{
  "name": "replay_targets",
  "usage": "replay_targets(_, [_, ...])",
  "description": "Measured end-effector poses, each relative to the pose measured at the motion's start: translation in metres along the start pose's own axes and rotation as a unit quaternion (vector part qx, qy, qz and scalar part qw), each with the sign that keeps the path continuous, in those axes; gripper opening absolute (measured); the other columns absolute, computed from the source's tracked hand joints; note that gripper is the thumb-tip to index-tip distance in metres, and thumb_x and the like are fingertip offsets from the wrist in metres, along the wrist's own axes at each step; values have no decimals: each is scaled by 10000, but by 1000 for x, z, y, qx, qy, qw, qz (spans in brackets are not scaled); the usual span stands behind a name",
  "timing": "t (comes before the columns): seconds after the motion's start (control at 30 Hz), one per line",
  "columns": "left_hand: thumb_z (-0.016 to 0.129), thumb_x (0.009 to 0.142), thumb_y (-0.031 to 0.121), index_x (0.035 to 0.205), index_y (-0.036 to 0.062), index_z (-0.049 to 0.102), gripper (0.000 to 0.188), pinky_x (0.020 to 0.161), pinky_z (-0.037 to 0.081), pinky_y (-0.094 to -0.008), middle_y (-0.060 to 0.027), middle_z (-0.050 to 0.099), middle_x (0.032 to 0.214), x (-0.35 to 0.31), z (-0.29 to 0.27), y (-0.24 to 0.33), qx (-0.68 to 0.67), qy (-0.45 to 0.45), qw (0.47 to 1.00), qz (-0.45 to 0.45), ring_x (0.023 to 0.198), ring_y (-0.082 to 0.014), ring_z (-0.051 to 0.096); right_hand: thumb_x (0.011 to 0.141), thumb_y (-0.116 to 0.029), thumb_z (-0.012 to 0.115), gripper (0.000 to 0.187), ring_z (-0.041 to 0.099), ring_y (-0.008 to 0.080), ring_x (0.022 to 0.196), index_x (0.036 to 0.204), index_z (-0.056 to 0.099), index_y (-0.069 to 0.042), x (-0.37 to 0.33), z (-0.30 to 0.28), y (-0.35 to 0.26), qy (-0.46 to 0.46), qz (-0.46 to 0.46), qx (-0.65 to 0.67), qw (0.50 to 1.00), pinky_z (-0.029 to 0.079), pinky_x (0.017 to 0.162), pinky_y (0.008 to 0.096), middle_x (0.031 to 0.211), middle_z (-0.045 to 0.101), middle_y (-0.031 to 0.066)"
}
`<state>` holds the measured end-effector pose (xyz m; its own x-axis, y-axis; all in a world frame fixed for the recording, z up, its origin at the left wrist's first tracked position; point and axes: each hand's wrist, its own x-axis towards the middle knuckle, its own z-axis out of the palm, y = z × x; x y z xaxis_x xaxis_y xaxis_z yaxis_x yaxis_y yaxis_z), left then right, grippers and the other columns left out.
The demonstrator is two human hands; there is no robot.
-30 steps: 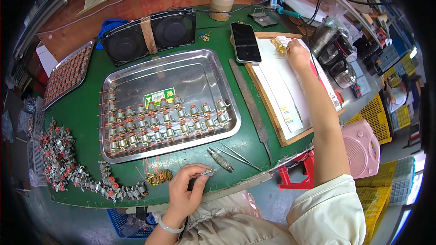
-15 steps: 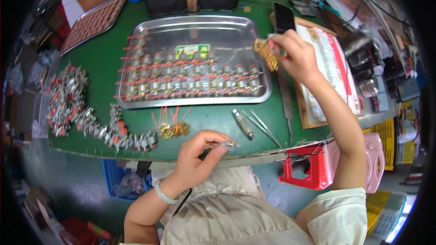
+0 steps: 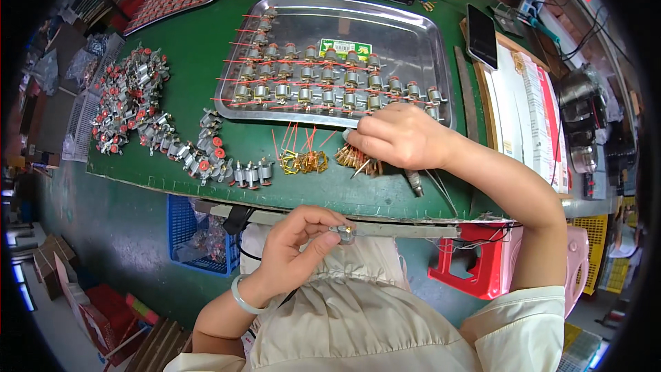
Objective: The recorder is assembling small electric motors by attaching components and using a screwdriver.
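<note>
Left fingers (image 3: 322, 244) pinch a motor (image 3: 347, 232); I can't tell if my right fingers (image 3: 372, 143) grip the clips (image 3: 354, 159). Likely setting these down; release next.

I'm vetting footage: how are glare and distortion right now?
Head view: pale highlights on the metal tray; front edge of the green table bows, fisheye-style; corners go black; the small motor in the left hand shows little fine detail.

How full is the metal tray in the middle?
Partly full: the tray holds small motors in rows, and its shiny bottom shows beyond them.
</note>
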<state>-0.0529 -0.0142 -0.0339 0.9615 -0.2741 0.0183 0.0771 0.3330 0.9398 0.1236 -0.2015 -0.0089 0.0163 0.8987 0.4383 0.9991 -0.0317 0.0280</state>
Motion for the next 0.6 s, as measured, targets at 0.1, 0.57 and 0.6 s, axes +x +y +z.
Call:
replay_targets(0.1, [485, 870, 17, 1019, -20, 459, 156, 827, 457, -292, -127, 556, 1014, 3, -2, 5, -5, 18, 1000, 9, 936, -165, 557, 680, -100, 584, 262, 546, 236, 573, 928, 518, -45, 1, -9, -6, -49, 73, 33, 996, 443, 467, 350, 739, 472, 74])
replay_targets(0.57, [437, 911, 134, 1017, 18, 443, 157, 696, 523, -301, -129, 588, 947, 28, -19, 18, -42, 118, 992, -19, 801, -219, 623, 605, -45, 629, 507, 579, 204, 722, 1095, 499, -60, -17, -22, -76, -51, 302, -42, 951, 424, 589, 316, 960, 562, 81])
replay_targets(0.6, [435, 911, 128, 1016, 18, 444, 152, 698, 528, -298, -132, 589, 954, 30, -19, 18, -59, 123, 990, -19, 810, -224, 625, 605, -45, 629, 507, 579, 204, 722, 1095, 499, -60, -18, -17, -76, -51, 306, -44, 950, 424, 589, 316, 960, 562, 81])
